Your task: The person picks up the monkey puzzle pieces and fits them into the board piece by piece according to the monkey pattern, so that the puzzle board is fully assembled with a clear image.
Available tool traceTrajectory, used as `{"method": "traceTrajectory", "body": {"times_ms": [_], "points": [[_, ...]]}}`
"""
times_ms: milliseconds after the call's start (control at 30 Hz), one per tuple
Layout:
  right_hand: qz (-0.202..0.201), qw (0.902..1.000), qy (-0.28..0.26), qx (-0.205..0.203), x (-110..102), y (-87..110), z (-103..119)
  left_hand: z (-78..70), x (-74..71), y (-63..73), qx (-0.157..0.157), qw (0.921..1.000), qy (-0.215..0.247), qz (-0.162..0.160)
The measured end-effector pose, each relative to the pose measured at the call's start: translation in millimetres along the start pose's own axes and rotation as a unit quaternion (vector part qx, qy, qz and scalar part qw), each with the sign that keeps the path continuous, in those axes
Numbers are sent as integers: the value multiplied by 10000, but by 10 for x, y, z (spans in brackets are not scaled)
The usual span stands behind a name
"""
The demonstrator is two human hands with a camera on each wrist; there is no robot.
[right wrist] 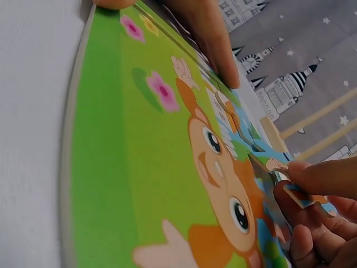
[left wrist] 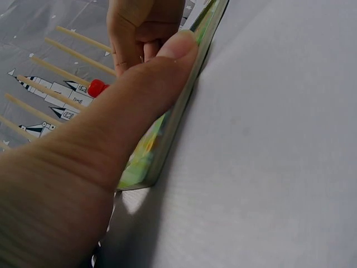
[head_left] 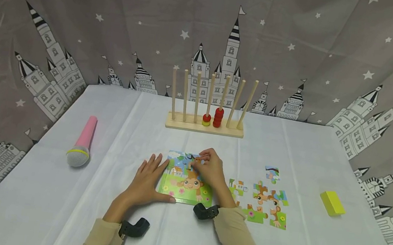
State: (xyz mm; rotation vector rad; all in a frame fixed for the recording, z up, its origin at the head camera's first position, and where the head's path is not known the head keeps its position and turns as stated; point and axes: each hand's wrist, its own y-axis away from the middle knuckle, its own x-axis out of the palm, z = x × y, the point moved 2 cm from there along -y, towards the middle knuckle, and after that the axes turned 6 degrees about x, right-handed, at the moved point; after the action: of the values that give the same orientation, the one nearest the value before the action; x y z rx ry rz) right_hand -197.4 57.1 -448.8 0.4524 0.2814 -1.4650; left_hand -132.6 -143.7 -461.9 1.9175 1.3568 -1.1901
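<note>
A monkey jigsaw board (head_left: 181,193) lies on the white table in front of me. My left hand (head_left: 145,184) rests at its left side, fingers extended along the edge and the thumb (left wrist: 150,70) on the near rim. Over the board's upper right part, my right hand (head_left: 213,174) pinches a small jigsaw piece (right wrist: 307,198) between thumb and fingers. In the right wrist view this piece is tilted just above the picture. Several loose jigsaw pieces (head_left: 261,197) lie right of the board, one piece (head_left: 272,174) apart from them at the back.
A wooden peg stand (head_left: 181,125) with red and yellow beads stands behind the board. To the left lies a pink toy microphone (head_left: 85,137). A yellow block (head_left: 332,203) sits at the far right. Grey castle-print cloth (head_left: 139,19) hangs behind the table.
</note>
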Motion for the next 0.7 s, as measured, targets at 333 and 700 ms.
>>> {"method": "traceTrajectory", "body": {"times_ms": [333,700], "points": [[-383,9977,562,19,78,38,57,12,18,-1,-15,10000,-45,3],[-649,9919,1090,44,119,77,103,12,13,3,-25,10000,-5,18]]}}
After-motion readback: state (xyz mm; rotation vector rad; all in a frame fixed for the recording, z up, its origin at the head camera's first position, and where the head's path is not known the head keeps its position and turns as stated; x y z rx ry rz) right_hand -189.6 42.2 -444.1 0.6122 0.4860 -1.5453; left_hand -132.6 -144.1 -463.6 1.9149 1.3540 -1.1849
